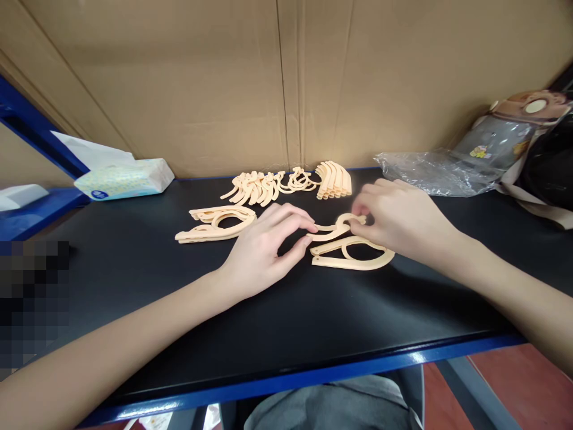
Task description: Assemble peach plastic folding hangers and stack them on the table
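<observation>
Fingers of L hand [262, 243] part-curled, thumb + index gripping arm ends of beige curved pc [329, 235]; R hand [400, 215] pinches its hooked end. Pc just beyond beige hanger frame [349, 264], over blk bench [268, 334].

Tissue pack [138, 179]: blue oval logo [99, 194] at the lower left, its lettering too small to read
Clear bottle [496, 134]: small yellow sticker [478, 151], any wording too small to make out
Readable text: none

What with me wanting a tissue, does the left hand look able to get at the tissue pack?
Probably yes: only low beige parts lie between the left hand and the tissue pack, though it would likely first release the curved piece.
</observation>
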{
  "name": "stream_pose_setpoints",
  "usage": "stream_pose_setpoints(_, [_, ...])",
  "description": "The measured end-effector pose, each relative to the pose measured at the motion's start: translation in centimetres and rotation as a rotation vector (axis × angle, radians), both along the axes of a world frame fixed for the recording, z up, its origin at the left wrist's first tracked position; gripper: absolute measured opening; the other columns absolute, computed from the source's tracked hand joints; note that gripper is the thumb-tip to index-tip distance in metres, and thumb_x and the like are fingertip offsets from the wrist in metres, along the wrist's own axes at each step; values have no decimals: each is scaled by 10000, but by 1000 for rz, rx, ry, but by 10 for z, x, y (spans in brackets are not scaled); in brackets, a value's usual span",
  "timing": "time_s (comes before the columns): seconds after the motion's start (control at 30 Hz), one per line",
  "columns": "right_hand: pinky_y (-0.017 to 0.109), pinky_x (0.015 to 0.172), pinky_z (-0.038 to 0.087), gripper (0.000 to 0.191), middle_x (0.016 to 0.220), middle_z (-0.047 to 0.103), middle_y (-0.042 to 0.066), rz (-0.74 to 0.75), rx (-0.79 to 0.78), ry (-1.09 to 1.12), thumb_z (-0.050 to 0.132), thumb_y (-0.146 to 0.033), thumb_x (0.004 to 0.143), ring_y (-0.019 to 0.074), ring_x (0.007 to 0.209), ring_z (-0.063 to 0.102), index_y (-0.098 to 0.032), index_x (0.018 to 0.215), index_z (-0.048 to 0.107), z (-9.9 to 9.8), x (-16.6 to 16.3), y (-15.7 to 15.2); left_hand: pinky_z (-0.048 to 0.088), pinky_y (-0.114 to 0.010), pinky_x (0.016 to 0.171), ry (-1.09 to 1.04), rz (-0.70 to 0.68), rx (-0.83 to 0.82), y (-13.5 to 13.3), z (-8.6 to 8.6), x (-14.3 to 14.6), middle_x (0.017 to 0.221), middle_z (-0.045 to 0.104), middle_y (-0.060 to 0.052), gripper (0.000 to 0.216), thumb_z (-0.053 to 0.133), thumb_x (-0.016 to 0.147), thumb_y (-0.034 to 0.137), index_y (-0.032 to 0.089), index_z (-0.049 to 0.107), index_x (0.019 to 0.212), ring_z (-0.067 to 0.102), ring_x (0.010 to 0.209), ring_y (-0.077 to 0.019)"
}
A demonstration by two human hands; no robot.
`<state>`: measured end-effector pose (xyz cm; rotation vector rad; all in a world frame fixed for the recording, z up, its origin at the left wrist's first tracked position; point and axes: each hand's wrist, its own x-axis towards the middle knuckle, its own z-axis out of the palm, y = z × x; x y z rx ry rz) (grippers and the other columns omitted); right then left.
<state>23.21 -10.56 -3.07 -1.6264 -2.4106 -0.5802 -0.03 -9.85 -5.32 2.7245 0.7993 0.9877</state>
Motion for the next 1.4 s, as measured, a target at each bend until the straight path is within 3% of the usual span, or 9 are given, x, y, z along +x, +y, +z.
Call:
stream_pose_setpoints(0.13, [331, 723, 376, 160, 768, 653, 64, 110, 37, 32, 507, -239, 827, 217, 778, 569, -153, 758, 622, 2, -8, -7, 428, -345, 900, 107, -3, 204, -1, 1, 0, 1135, 623, -84, 199, 514, 917, 169, 137, 590, 1099, 548, 1029, -200])
stream_pose_setpoints(0.27, [323, 695, 357, 159, 745, 641, 62, 211, 41, 49, 496, -217, 827, 198, 730, 552, -153, 739, 612, 0, -17, -13, 434, -332, 802, 188, -2, 196, -1, 0, 0, 1078, 647, -76, 237, 515, 935, 301, 143, 574, 1102, 562, 955, -207])
stream_pose_setpoints(0.47, [322, 688, 349, 187, 730, 619, 64, 312, 151, 2, 498, -220, 835, 197, 734, 534, -141, 716, 619, -7, -20, -15, 390, -312, 707, 208, -7, 175, 1, -3, -1, 879, 668, -40, 277, 554, 907, 421, 153, 617, 940, 556, 822, -196])
stream_pose_setpoints(0.73, [314, 644, 337, 251, 651, 577, 32, 420, 271, 23, 494, -185, 859, 169, 661, 498, -135, 643, 613, -13, -24, -15, 372, -287, 686, 195, -5, 142, 3, -4, -1, 864, 676, -8, 118, 507, 944, 223, 176, 614, 941, 547, 776, -160])
stream_pose_setpoints(0.87, [305, 646, 337, 270, 694, 591, 31, 443, 182, 113, 474, -224, 924, 155, 661, 499, -128, 715, 616, -11, -22, -15, 392, -286, 704, 132, 40, 92, 4, -5, -1, 861, 662, -12, 125, 477, 955, 195, 164, 598, 950, 551, 775, -160])
stream_pose_setpoints(1.07, [242, 628, 359, 270, 664, 571, -5, 443, -187, 540, 520, -317, 934, 114, 625, 498, -150, 747, 621, -13, -19, -8, 385, -290, 678, 197, 40, 139, 1, -4, 0, 931, 632, -43, 191, 459, 962, 273, 138, 541, 1070, 547, 772, -168])
stream_pose_setpoints(1.2, [216, 555, 339, 309, 633, 567, -22, 444, -406, 745, 516, -348, 934, 91, 578, 493, -155, 721, 630, -15, -22, -10, 362, -274, 610, 288, 17, 231, 0, -4, 1, 837, 596, -34, 255, 478, 947, 386, 147, 562, 978, 524, 733, -172])
stream_pose_setpoints(1.27, [217, 567, 342, 336, 636, 575, -19, 433, -406, 727, 479, -344, 951, 92, 585, 501, -156, 715, 626, -14, -23, -13, 353, -269, 591, 308, 14, 271, -1, -4, 0, 810, 587, -31, 257, 451, 959, 378, 148, 563, 939, 516, 727, -170])
stream_pose_setpoints(1.4, [242, 599, 337, 358, 697, 610, 10, 360, -242, 507, 408, -385, 973, 123, 647, 533, -159, 828, 644, -6, -21, -19, 352, -269, 587, 307, 64, 247, 0, -3, -1, 795, 587, -24, 223, 447, 946, 343, 155, 561, 908, 514, 722, -169])
